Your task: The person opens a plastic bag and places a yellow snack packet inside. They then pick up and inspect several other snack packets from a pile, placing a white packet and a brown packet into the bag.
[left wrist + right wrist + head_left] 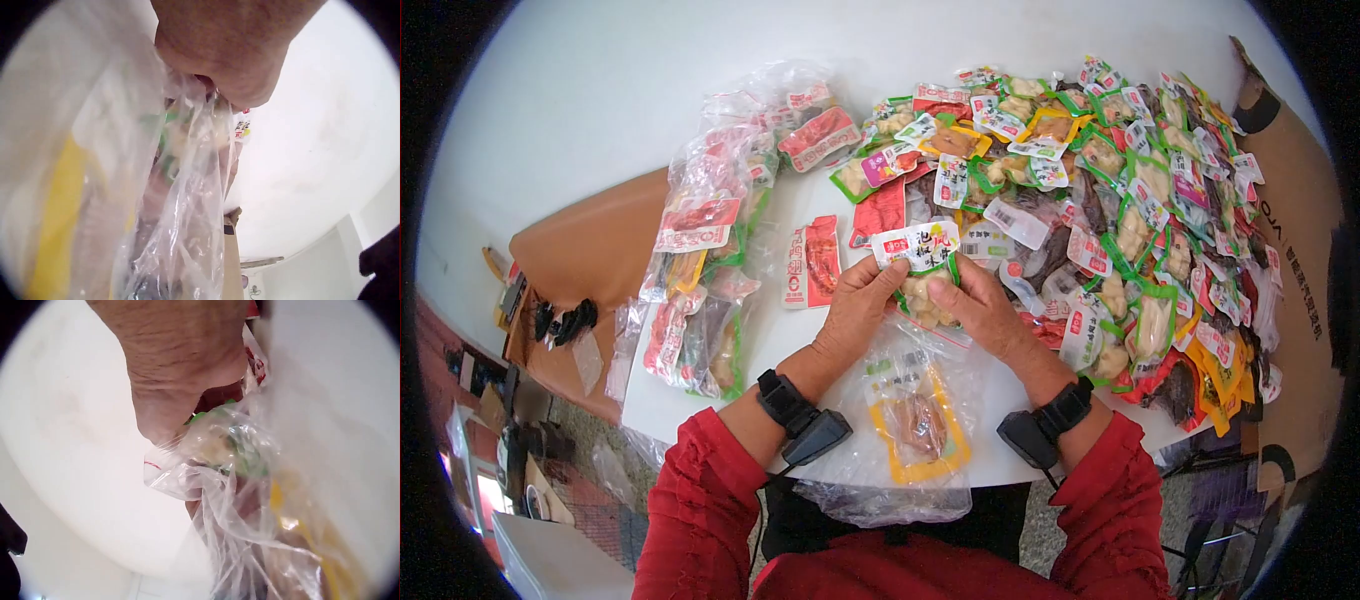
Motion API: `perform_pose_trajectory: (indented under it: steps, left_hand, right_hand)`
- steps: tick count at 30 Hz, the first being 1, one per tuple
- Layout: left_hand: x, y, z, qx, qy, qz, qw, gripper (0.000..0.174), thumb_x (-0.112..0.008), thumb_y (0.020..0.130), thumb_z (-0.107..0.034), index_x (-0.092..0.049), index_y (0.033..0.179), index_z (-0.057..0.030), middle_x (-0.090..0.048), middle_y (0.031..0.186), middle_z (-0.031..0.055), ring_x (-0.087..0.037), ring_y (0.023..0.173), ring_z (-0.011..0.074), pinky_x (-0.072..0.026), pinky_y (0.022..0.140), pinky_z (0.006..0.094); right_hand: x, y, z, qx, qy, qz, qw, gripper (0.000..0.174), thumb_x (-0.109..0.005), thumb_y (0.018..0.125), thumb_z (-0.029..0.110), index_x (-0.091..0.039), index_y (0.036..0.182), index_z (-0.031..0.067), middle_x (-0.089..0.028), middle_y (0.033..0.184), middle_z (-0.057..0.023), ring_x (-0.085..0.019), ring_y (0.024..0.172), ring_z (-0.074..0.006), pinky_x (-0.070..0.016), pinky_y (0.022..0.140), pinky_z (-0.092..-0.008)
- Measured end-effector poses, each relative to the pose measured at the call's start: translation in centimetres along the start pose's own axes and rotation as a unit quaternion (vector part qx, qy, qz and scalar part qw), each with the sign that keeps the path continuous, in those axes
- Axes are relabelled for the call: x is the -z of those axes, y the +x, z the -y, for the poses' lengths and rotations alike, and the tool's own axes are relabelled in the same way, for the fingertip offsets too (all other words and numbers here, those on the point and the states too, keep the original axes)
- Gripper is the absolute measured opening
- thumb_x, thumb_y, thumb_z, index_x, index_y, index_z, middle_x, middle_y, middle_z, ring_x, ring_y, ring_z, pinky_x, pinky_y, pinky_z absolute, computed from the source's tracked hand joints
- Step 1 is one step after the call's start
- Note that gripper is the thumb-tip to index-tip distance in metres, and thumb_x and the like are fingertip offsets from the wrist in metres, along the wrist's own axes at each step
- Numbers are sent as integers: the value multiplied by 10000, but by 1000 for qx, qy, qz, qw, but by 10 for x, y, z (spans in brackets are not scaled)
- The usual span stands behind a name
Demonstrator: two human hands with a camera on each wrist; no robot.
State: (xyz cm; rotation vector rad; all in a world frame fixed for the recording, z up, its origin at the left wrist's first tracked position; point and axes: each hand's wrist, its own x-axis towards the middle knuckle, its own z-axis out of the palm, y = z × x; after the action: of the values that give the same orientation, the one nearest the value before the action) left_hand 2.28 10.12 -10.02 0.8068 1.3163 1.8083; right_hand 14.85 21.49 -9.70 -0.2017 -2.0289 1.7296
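Note:
Both hands meet in front of the body on a small snack packet (920, 243) with a white printed top, green edges and pale pieces inside. My left hand (862, 305) pinches its left side, the thumb on the front. On the right side my right hand (990, 312) grips it the same way. A clear plastic zip bag (948, 372) hangs open just below the hands, with the packet's lower part at its mouth. Inside this bag lies a yellow-edged packet (920, 425) with brown meat. In the right wrist view the clear film (231, 506) overlaps the green-edged packet.
A large heap of mixed snack packets (1135, 235) covers the right of the white table (785, 345). Filled clear bags (710, 220) stand along its left. A red packet (824, 262) lies between. Cardboard boxes (1295, 270) flank the table.

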Motion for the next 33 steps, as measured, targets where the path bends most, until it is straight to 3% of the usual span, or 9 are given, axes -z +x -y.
perform_pose_trajectory:
  steps: [5, 7, 14, 16, 23, 25, 26, 28, 33]
  left_hand:
    - [5, -2, -2, 25, 52, 25, 998, 228, -494, 881, -261, -593, 872, -57, -600, 776, -12, -529, 654, 42, -430, 574, 190]
    - [1, -3, -1, 25, 34, 7, 999, 299, -470, 888, -327, -605, 860, -61, -501, 656, -58, -393, 552, 18, -316, 486, 174]
    - [2, -1, 1, 22, 45, 5, 999, 352, -447, 889, -372, -600, 816, -64, -484, 630, -58, -379, 531, 23, -302, 470, 177]
    - [3, -1, 3, 25, 38, 14, 999, 356, -443, 890, -374, -599, 805, -66, -479, 620, -56, -376, 526, 24, -298, 468, 179]
    - [2, -2, 0, 23, 40, 10, 999, 360, -438, 891, -375, -596, 804, -64, -472, 611, -53, -365, 517, 26, -291, 466, 179]
    - [6, -1, 0, 36, 54, 28, 997, 308, -432, 903, -311, -592, 878, -48, -600, 788, -1, -531, 661, 49, -435, 592, 200]
    - [6, -1, 1, 36, 54, 28, 997, 308, -432, 903, -311, -592, 878, -48, -600, 788, -1, -531, 661, 49, -435, 592, 200]
    - [3, -2, 0, 27, 56, 13, 998, 359, -438, 889, -378, -595, 812, -65, -467, 611, -54, -366, 525, 26, -292, 469, 180]
    - [5, 0, 4, 21, 53, 16, 998, 357, -439, 889, -379, -593, 809, -66, -464, 614, -59, -368, 532, 22, -291, 471, 178]
  right_hand:
    - [-4, 1, 8, 31, 53, -53, 997, 253, -510, 850, 193, -531, 1022, 8, -572, 861, -19, -507, 766, -61, -433, 683, -229]
    - [-4, 2, 5, 30, 62, -52, 996, 247, -506, 850, 181, -540, 1023, 7, -574, 861, -12, -505, 762, -57, -429, 684, -227]
    - [-5, -3, 23, -34, 80, -87, 992, 286, -460, 868, 224, -544, 995, -17, -580, 864, -29, -513, 787, -83, -413, 731, -232]
    - [-5, -5, 23, 40, -71, -122, 989, 306, -441, 873, 249, -548, 983, -16, -582, 859, -50, -516, 796, -97, -407, 733, -236]
    - [-5, -2, 22, 52, -18, -112, 992, 286, -453, 870, 238, -550, 967, -13, -567, 811, -37, -505, 760, -90, -412, 687, -239]
    - [0, 2, 12, 16, -6, -102, 995, 266, -459, 872, 237, -550, 975, 8, -544, 770, 0, -485, 699, -61, -408, 609, -212]
    - [0, 2, 9, 16, -6, -102, 995, 266, -459, 872, 237, -550, 975, 8, -544, 770, 0, -485, 699, -61, -408, 609, -212]
    - [-3, 1, 14, -13, 61, -111, 992, 248, -466, 872, 237, -550, 984, 33, -527, 752, 32, -464, 651, -28, -391, 547, -180]
    - [-3, 0, 17, -26, 62, -116, 991, 243, -466, 874, 235, -552, 994, 42, -532, 764, 39, -463, 640, -13, -392, 534, -168]
